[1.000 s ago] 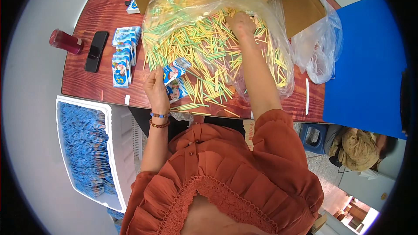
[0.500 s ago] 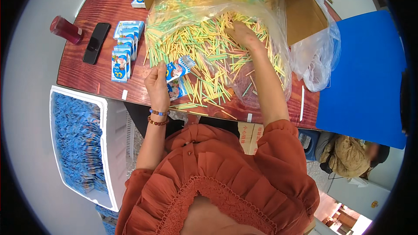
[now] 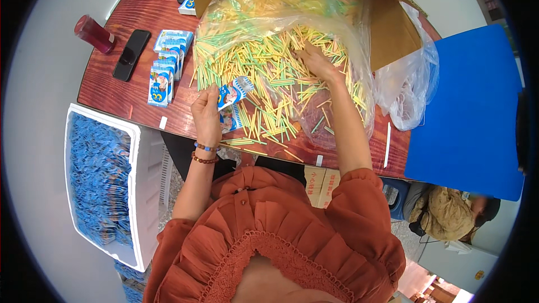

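Between the thumb and fingers of my left hand [image 3: 206, 111], a small blue-and-white packet [image 3: 233, 92] is pinched and points to the right. A second packet [image 3: 230, 119] of the same kind lies under it, by the table's front edge. Thin yellow, green and pink sticks [image 3: 238, 64] form a loose heap in front of me. My right hand [image 3: 317, 63] reaches into the right part of this heap, and its fingertips are partly hidden among the sticks. Clear plastic bagging [image 3: 331, 28] lies over and around the heap.
Overlapping packets [image 3: 160, 84] lie left of the heap, beside a black phone [image 3: 131, 55] and a red-filled bottle [image 3: 94, 33]. An open cardboard box [image 3: 396, 39] stands behind. Below left, a white foam box [image 3: 137, 191] holds many packets. A blue panel [image 3: 466, 112] adjoins on the right.
My right hand has shifted slightly within the stick heap, fingers lower among the sticks. My left hand still holds the packet. The whole view has shifted a little.
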A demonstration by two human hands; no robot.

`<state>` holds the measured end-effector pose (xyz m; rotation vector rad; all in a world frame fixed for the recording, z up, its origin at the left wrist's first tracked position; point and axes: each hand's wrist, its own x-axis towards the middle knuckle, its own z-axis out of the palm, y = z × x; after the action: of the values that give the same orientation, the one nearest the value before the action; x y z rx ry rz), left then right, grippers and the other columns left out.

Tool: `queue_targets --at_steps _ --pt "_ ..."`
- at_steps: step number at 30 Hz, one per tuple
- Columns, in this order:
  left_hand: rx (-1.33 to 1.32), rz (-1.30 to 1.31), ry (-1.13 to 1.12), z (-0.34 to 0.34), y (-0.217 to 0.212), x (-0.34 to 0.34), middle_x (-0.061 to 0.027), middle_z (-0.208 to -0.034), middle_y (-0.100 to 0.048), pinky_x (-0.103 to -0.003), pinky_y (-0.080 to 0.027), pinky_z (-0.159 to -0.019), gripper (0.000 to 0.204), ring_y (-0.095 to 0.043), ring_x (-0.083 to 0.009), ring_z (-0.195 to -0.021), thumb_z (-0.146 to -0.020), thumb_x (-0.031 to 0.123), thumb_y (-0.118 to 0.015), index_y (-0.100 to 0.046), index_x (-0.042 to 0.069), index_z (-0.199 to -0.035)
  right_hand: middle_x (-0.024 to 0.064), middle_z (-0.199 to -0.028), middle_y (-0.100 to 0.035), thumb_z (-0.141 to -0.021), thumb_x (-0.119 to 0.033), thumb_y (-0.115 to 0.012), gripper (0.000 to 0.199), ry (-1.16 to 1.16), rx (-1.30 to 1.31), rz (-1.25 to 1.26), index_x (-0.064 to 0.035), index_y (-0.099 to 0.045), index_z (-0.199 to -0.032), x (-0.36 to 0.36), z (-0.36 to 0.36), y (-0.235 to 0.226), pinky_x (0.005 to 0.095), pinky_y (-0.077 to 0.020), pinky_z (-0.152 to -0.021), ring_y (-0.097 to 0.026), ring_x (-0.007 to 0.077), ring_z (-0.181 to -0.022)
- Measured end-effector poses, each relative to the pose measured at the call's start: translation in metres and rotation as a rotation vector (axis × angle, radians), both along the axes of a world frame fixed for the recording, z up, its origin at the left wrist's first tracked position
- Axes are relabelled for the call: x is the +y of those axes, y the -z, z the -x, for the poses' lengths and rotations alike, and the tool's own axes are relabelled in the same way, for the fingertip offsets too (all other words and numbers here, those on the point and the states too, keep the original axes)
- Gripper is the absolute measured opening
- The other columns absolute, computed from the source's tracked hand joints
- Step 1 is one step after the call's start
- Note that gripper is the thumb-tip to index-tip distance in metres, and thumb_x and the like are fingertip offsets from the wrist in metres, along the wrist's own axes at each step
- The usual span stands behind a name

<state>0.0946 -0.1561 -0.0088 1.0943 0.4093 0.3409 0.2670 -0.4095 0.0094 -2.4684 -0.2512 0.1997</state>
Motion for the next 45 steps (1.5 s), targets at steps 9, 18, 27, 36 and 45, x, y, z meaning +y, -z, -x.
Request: queue_targets --at_steps 9,18,27,36,45 --pt "0.026 0.097 0.041 0.002 -0.004 -0.003 0.0093 -0.068 -0.050 -0.018 -0.032 -0.051 0.026 -0.038 0.0012 -0.059 -0.097 0.021 -0.057 -0.062 0.008 -0.074 0.0085 -0.080 -0.061 -0.090 -0.024 -0.055 0.031 0.016 0.289 -0.701 0.0045 -0.052 -0.101 -0.016 -0.008 0.007 0.0324 -0.0469 -0.074 -0.058 0.0189 -0.073" --pt "-0.005 0.088 0.056 0.002 0.000 -0.001 0.0101 -0.067 -0.047 -0.018 -0.035 -0.052 0.027 -0.040 0.0021 -0.060 -0.097 0.021 -0.057 -0.060 0.010 -0.073 0.0278 -0.104 -0.061 -0.086 -0.033 -0.057 0.042 -0.210 -0.063 0.429 0.0049 -0.057 -0.103 0.030 0.013 -0.019 0.0470 -0.0462 -0.085 -0.060 0.0413 -0.099" --pt "0.035 0.090 0.053 0.004 0.004 0.004 0.0112 -0.064 -0.043 -0.019 -0.023 -0.047 0.028 -0.031 0.0018 -0.055 -0.097 0.022 -0.058 -0.058 0.012 -0.070 0.0232 -0.109 -0.063 -0.088 -0.032 -0.051 0.043 -0.125 -0.046 0.078 0.0052 -0.058 -0.109 -0.010 -0.003 0.023 0.0427 -0.0403 -0.096 -0.057 0.0379 -0.108" --pt "0.056 0.160 0.057 0.002 -0.002 -0.003 0.0072 -0.071 -0.056 -0.018 -0.035 -0.047 0.023 -0.047 0.0001 -0.057 -0.097 0.022 -0.058 -0.063 0.009 -0.078 0.0050 -0.086 -0.061 -0.093 -0.010 -0.054 0.018 0.029 0.529 -0.904 -0.0007 -0.054 -0.109 -0.017 0.013 -0.009 0.0307 -0.0512 -0.076 -0.060 0.0149 -0.085" --pt "-0.013 0.134 0.156 0.001 -0.002 -0.001 0.0001 -0.085 -0.066 -0.021 -0.050 -0.061 0.020 -0.062 -0.0049 -0.073 -0.097 0.020 -0.056 -0.065 0.004 -0.090 0.0148 -0.094 -0.063 -0.097 -0.009 -0.050 0.020 0.027 0.542 -1.248 0.0057 -0.048 -0.110 -0.009 0.014 -0.002 0.0353 -0.0517 -0.079 -0.062 0.0232 -0.089"
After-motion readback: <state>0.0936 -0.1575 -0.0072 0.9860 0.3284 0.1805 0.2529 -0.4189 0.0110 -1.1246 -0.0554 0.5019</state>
